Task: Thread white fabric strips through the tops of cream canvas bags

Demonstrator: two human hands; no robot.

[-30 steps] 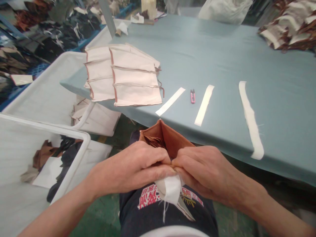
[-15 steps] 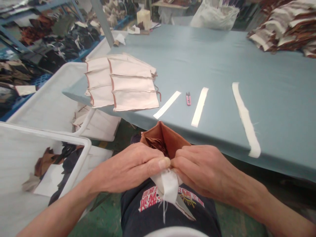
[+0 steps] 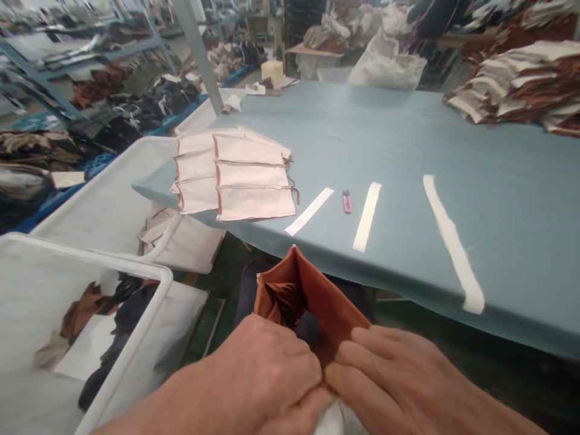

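Both my hands meet at the bottom of the view, pinched together on a rust-brown fabric bag point(image 3: 312, 296) whose mouth stands open in a peak just below the table edge. My left hand point(image 3: 267, 374) grips its left side with closed fingers. My right hand point(image 3: 389, 380) grips the right side, fingers closed too. A bit of white fabric point(image 3: 338, 422) shows under my thumbs at the frame's lower edge. A stack of cream drawstring bags with brown trim point(image 3: 235, 175) lies on the blue-grey table point(image 3: 408, 133) ahead to the left.
Three white strips point(image 3: 309, 211) point(image 3: 367, 215) point(image 3: 451, 241) and small red thread snips point(image 3: 347, 201) lie near the table's front edge. White bins point(image 3: 104, 193) point(image 3: 136, 326) with fabric scraps stand at my left. Piles of brown and cream bags point(image 3: 521, 84) sit at the far right.
The view has tilted up, so my hands sit lower in the frame. The white fabric and the printed dark shirt below them have nearly dropped out of sight. The grip is unchanged.
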